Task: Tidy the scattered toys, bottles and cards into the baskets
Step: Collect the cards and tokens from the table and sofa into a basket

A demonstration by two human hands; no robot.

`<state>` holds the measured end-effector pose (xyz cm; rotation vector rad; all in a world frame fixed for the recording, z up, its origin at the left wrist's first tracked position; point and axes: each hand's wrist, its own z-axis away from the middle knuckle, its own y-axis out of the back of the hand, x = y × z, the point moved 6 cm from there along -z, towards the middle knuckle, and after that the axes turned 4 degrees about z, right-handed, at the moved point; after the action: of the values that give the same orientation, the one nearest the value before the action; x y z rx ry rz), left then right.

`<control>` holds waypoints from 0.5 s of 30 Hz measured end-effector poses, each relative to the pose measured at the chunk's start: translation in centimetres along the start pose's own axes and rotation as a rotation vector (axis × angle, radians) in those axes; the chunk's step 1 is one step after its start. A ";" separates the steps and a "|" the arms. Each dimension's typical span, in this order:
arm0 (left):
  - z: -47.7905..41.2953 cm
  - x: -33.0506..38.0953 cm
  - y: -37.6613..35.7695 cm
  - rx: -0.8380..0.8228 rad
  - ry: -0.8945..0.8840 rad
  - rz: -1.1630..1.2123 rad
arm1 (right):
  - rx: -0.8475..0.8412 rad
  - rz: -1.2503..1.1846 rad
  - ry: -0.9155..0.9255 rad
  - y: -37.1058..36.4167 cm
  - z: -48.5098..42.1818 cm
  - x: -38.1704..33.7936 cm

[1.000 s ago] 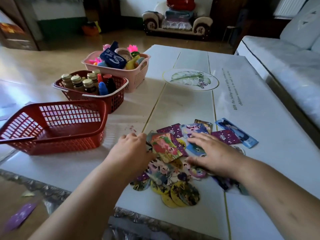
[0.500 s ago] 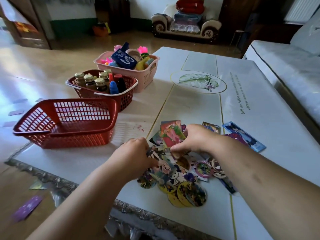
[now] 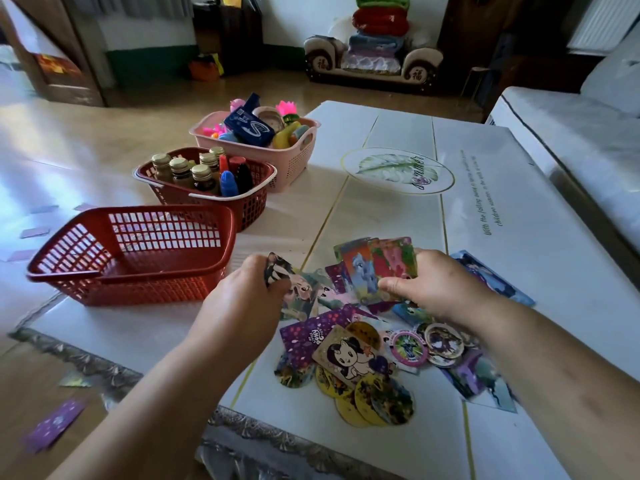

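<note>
Left hand: it holds a few picture cards. The fingers are curled shut around them. One card with a dark edge sticks up out of the grip.
Right hand: it pinches a fan of pony cards between thumb and fingers. The cards stand up and lean a little toward 11 o'clock.
Card pile: lots of cards lie flat on the white worktop, under and behind both hands. Some are long cards and some are round discs. The yellow round ones lie at 6 o'clock from the hands. A blue long card lies at 3 o'clock, partly behind the right wrist.
Empty red basket: it sits at 9 to 10 o'clock from the left hand, just beside it. Its long side runs left to right. No cards show inside.
Which hand is nearer: the left hand is much nearer the empty basket. The right hand has to cross over the pile to get there.
Bottle basket: it is at 11 o'clock and holds small bottles with gold caps.
Toy basket: it is pink, farther off at 12 o'clock, and full of toys.
What is left: I think only the cards still need a home.
Floor: a few purple cards lie there, at 8 o'clock.
</note>
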<state>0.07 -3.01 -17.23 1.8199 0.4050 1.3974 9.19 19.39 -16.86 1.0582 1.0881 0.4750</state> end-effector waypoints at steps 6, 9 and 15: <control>0.4 0.2 -0.1 -0.009 -0.009 0.001 | -0.045 -0.092 0.009 -0.8 0.0 -0.2; 0.7 0.3 0.0 -0.006 -0.009 0.010 | -0.005 -0.206 0.015 -0.6 -0.1 -0.5; 0.7 0.4 0.1 0.023 0.011 0.010 | -0.082 0.026 0.119 -1.0 0.0 -1.9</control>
<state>0.88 -3.08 -16.98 1.8354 0.4198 1.4156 8.24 17.45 -16.85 0.9825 1.1510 0.6046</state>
